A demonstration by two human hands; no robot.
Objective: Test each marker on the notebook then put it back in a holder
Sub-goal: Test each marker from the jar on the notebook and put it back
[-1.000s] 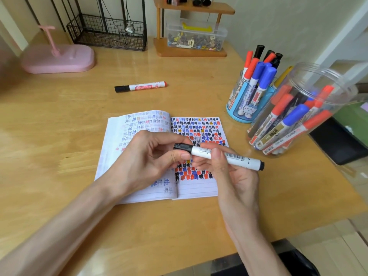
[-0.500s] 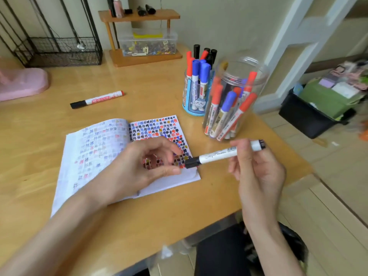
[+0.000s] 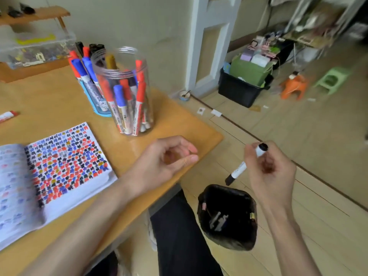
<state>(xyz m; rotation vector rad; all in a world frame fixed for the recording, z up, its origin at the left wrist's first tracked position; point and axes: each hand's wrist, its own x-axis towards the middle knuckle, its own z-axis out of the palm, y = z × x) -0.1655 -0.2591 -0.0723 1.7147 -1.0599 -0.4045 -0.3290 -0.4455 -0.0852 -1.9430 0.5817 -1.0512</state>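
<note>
My right hand point(image 3: 268, 172) grips a capped black marker point(image 3: 239, 171), cap end pointing down, off the table's right edge and above a black bin point(image 3: 229, 216) on the floor that holds a few discarded items. My left hand point(image 3: 165, 162) hovers over the table's right corner, fingers loosely curled around nothing. The open notebook point(image 3: 59, 168), its right page covered in coloured marks, lies to the left. A clear plastic jar point(image 3: 123, 92) and a blue holder point(image 3: 93, 96) behind it both hold red, blue and black markers.
A loose marker point(image 3: 8, 115) lies at the left edge of the wooden table point(image 3: 179, 126). A clear box of small parts point(image 3: 35, 48) sits on a wooden shelf at the back. On the floor are a black crate, an orange toy and a green stool.
My right hand carried the marker away from the notebook, right and down past the table edge to above the bin. My left hand let go of it. The view swung right.
</note>
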